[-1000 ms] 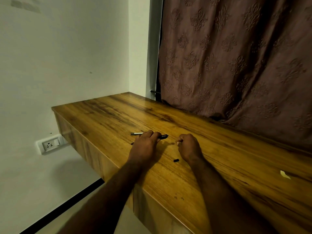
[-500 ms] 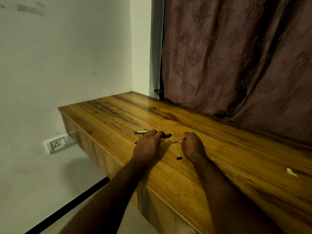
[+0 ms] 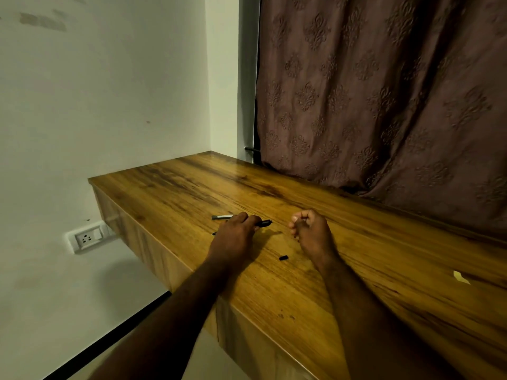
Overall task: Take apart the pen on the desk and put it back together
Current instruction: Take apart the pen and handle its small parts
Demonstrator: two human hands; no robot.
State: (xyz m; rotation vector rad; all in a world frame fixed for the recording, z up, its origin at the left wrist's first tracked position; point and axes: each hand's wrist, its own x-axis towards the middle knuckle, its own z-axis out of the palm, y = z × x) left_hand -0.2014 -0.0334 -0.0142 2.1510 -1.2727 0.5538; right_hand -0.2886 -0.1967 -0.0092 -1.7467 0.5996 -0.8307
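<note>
1. The left hand lies palm down on the wooden table, its fingers curled over a black pen barrel.
2. The grip of the left hand is closed on the barrel: the fingertips press on its middle, and one end sticks out to the right past the fingers, while a short dark tip shows at the lower left edge of the hand.
3. The barrel lies slanted across the table top, partly hidden under the hand.
4. The right hand is a little to the right of the left one, with bare table between the two. Its fingers are curled in toward the thumb in a loose fist; whether the grip holds anything small cannot be told.
5. A slim grey pen part lies flat on the table just beyond the left hand, its right end touching or passing under the fingers.
6. A small black pen piece lies loose on the table, nearer the viewer, between the two wrists and closer to the right one.
7. A small pale scrap lies far to the right on the table, well apart from both hands.
</note>
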